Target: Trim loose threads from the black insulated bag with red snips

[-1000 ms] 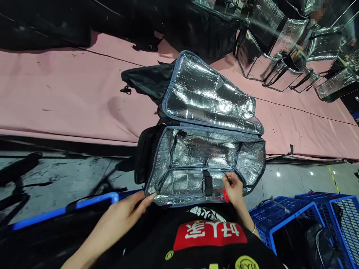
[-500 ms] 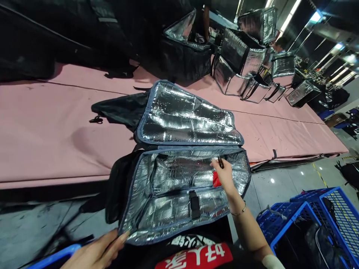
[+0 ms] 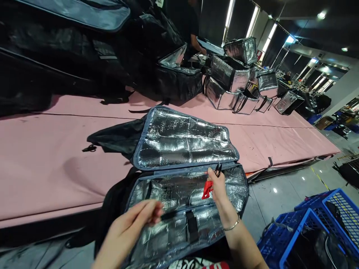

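Observation:
An insulated bag (image 3: 193,239) with silver foil lining and a dark trim lies open before me, partly over the table's front edge. Its foil-lined lid (image 3: 185,142) is folded back onto the table. Over the bag's far right part, my right hand (image 3: 217,185) is closed around thread snips (image 3: 218,170), dark blades pointing up. A piece of red cloth (image 3: 207,189) hangs by that hand's fingers. My left hand (image 3: 137,220) hovers over the bag's left side with its fingers curled together, slightly blurred. Whether anything is in them is hidden.
The long table (image 3: 56,160) has a pink cover. Large black bags (image 3: 70,56) are piled at the back left, and silver foil bags (image 3: 230,74) stack farther right. Blue crates (image 3: 291,231) holding dark items stand on the floor at right. Someone's arm (image 3: 198,45) shows behind the bags.
My left hand has let go of the bag's near left corner and moved up and right over it. The right hand has lifted slightly, with the red cloth. The view has tilted up.

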Demonstrator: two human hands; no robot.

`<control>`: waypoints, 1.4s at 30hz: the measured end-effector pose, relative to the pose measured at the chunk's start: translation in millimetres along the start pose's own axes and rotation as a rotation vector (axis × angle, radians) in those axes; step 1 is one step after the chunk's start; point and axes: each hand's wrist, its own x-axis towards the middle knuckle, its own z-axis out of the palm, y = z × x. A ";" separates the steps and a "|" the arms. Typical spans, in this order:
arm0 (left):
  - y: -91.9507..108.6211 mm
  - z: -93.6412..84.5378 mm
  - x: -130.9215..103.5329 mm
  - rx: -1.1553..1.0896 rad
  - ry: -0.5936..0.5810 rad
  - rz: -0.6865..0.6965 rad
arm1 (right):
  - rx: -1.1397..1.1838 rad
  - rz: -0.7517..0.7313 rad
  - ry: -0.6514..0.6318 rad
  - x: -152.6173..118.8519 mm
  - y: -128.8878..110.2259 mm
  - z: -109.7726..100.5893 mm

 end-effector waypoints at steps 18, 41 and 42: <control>-0.2 81.1 51.4 -0.253 -0.049 0.083 | -0.717 -0.410 -0.103 -50.4 -3.2 -2.6; -4.9 82.5 51.3 -0.248 -0.041 0.100 | -0.915 -0.647 -0.086 -43.3 -3.5 1.5; -4.9 82.6 51.5 -0.245 -0.041 0.102 | -0.908 -0.644 -0.091 -43.3 -2.8 1.7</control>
